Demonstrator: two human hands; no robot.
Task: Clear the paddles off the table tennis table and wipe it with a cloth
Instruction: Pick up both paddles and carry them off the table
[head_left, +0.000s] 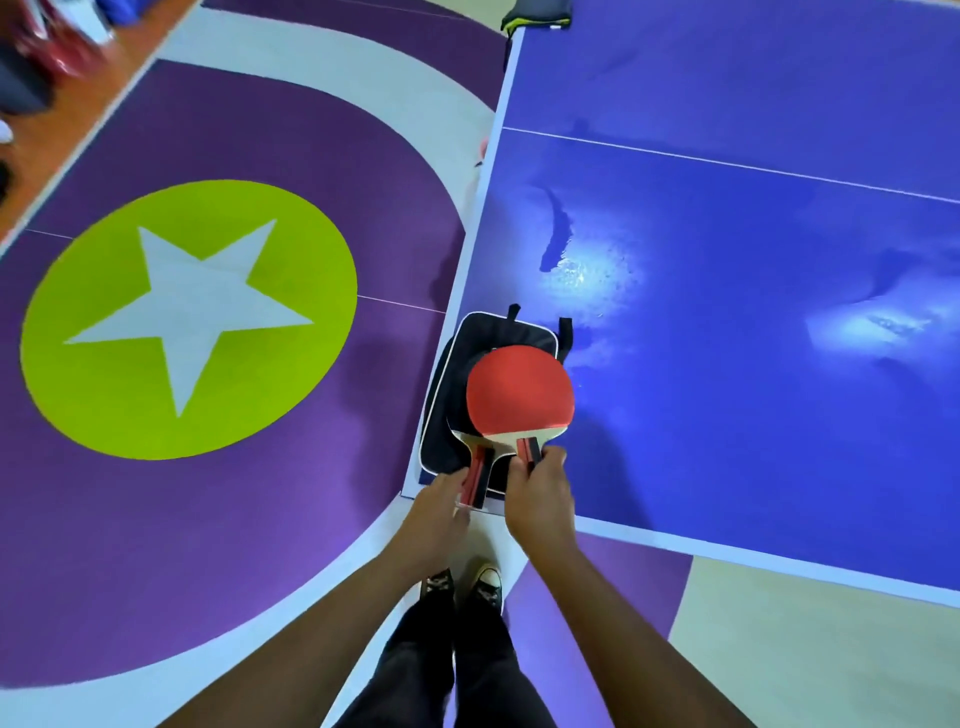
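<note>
Two paddles lie stacked over a black paddle case (447, 410) at the near left corner of the blue table tennis table (727, 364). The upper paddle (519, 392) shows its red rubber face. The lower paddle (475, 470) is mostly hidden; only its edge and red-black handle show. My right hand (537, 501) grips the upper paddle's handle. My left hand (441, 506) holds the lower paddle's handle near the table's corner. No cloth is in view.
A dark net post or clamp (535, 15) sits at the table's far left edge. Light glare and smudges (582, 265) mark the tabletop. The floor left of the table is purple with a green circle and white star (187, 317). My shoes (462, 584) stand below the corner.
</note>
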